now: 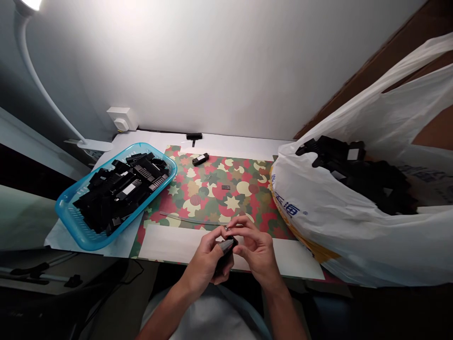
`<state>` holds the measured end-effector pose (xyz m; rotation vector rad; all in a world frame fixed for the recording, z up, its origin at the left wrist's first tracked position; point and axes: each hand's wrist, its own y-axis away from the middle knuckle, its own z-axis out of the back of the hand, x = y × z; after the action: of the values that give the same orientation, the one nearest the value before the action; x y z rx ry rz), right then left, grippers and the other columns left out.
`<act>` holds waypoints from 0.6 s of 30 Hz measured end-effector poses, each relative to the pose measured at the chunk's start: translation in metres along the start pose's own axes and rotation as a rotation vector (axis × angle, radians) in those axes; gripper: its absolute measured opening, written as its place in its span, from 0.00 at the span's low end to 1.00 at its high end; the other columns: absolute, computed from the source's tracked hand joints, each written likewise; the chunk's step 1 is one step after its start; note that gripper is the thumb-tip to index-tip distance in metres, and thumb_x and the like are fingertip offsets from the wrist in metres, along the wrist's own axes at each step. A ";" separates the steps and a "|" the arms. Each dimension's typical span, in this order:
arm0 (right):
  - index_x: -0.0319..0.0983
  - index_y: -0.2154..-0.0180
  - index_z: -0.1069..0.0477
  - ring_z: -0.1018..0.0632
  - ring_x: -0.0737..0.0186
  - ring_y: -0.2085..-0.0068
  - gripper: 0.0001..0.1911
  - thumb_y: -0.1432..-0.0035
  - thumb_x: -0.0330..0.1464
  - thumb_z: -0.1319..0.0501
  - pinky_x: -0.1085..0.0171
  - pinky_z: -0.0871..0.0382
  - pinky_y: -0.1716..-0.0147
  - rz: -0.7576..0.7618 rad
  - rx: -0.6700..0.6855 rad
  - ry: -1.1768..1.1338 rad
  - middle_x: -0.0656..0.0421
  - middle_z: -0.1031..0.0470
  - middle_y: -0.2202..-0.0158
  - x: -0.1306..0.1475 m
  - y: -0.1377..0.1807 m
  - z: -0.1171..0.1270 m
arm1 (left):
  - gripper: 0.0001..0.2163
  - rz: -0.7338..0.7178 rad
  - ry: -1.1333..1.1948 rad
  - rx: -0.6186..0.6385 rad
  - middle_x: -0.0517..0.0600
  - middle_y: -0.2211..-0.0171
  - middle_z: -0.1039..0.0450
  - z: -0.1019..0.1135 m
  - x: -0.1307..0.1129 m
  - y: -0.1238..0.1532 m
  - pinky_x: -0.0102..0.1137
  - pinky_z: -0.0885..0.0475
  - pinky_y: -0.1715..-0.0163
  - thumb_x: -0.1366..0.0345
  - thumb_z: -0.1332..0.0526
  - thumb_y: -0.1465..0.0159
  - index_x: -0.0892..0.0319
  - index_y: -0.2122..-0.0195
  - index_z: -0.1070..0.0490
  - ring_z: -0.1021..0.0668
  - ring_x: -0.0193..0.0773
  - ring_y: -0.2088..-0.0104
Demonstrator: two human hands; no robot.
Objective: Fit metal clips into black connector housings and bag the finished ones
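My left hand (207,259) is curled around a small black plastic part (226,246), held just over the near edge of the table. My right hand (255,245) meets it from the right, fingers pinched at the part's top, where a tiny shiny bit (225,228) shows. A thin clear rod or tube (184,219) lies on the camouflage-star mat (219,189) just beyond my fingers.
A blue basket (71,217) filled with black plastic parts stands at the left. A big white plastic bag (354,217) holding more black parts fills the right. Loose black pieces (200,159) lie at the mat's far end. A lamp arm (38,80) and a white socket (122,119) are at the back left.
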<state>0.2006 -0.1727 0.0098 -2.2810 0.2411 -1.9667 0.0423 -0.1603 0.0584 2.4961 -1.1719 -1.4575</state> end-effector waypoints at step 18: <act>0.44 0.53 0.15 0.20 0.52 0.55 0.19 0.37 0.50 0.28 0.57 0.23 0.55 -0.043 0.056 0.030 0.52 0.20 0.57 0.012 0.004 0.001 | 0.13 -0.111 -0.266 -0.187 0.38 0.78 0.44 0.008 -0.005 0.001 0.24 0.50 0.78 0.75 0.40 0.56 0.55 0.71 0.40 0.42 0.27 0.76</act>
<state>0.2035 -0.1790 0.0208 -2.2416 0.1392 -2.0027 0.0342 -0.1559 0.0578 2.3296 -0.8859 -1.8793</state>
